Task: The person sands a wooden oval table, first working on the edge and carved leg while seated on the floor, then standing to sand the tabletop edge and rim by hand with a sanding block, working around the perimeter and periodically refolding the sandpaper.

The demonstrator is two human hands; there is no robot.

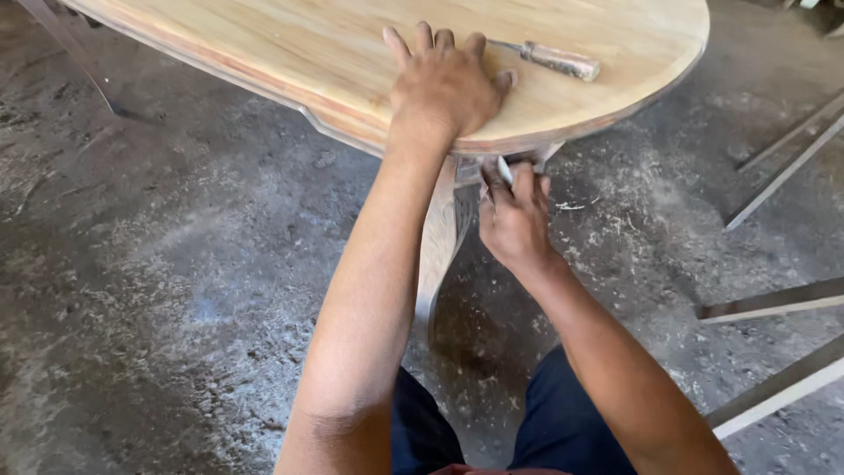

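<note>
While the left hand lay flat on the pale wooden worktop, its fingers were spread and pressed palm-down close to the rounded edge. Just beside that hand, to its right and apart from it, a chisel with a light wooden handle rested on the same surface. The right hand was lower, under the rim, curled around a small pale tool whose tip pointed up at the underside where the curved leg joined the top; what kind of tool it was could not be told. Below, the concrete floor was strewn with sawdust and shavings, thickest near the leg. Several long wooden slats lay on the floor at the right, well apart from both hands
</note>
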